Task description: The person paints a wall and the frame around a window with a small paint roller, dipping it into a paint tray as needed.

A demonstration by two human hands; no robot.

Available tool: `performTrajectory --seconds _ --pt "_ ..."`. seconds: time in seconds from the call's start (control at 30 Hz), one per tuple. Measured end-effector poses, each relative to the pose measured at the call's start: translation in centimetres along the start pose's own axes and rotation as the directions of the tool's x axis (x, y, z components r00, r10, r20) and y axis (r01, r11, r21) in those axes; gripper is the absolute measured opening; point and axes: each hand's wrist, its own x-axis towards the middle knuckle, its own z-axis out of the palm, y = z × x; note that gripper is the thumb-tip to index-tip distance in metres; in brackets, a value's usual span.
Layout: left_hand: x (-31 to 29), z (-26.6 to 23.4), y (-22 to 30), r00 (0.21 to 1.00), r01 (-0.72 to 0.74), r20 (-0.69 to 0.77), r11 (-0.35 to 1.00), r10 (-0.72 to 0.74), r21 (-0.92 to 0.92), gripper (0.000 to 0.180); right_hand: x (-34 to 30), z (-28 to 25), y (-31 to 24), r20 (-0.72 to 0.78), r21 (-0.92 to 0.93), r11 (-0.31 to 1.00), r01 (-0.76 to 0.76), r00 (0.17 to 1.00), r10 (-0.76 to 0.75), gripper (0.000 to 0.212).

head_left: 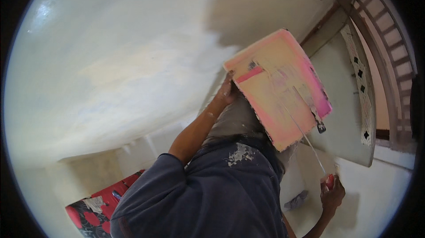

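My left hand (227, 89) grips the near left edge of a pink paint tray (276, 143), tilted up in front of me. Cream-coloured paint (270, 105) coats its inside. In my right hand (332, 196), low on the right, is the red handle of a paint roller (316, 156); fingers are wrapped round it. Its thin metal rod runs up across the tray, and the roller head is hard to make out against the paint. A flat pink piece (250, 75) lies at the tray's left side. Something with a dark end (321, 126) sticks out over its right edge.
A pale wall (133, 61) with cream patches fills the left and top. An open window shutter (341, 92) and a window grille (396, 43) stand at right. A red and black patterned cloth (93, 209) lies lower left; a grey rag-like thing (296, 200) is lower right.
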Motion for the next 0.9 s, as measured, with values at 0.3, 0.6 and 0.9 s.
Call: performTrajectory --seconds 0.3,0.6,0.9 --pt "0.1 0.7 0.1 0.999 -0.054 0.012 0.998 0.053 0.035 0.067 -2.3 -2.2 2.7 -0.018 0.078 0.991 -0.110 0.994 0.112 0.028" --pt "0.8 -0.1 0.5 1.000 0.012 0.006 0.999 -0.012 -0.049 0.051 -2.7 -1.0 3.0 0.007 0.134 0.979 -0.150 0.989 0.151 0.024" --pt "0.0 0.2 2.3 0.999 0.038 -0.013 0.997 -0.037 0.070 0.038 -3.9 -6.5 1.5 -0.004 0.111 0.924 -0.365 0.930 0.367 0.017"
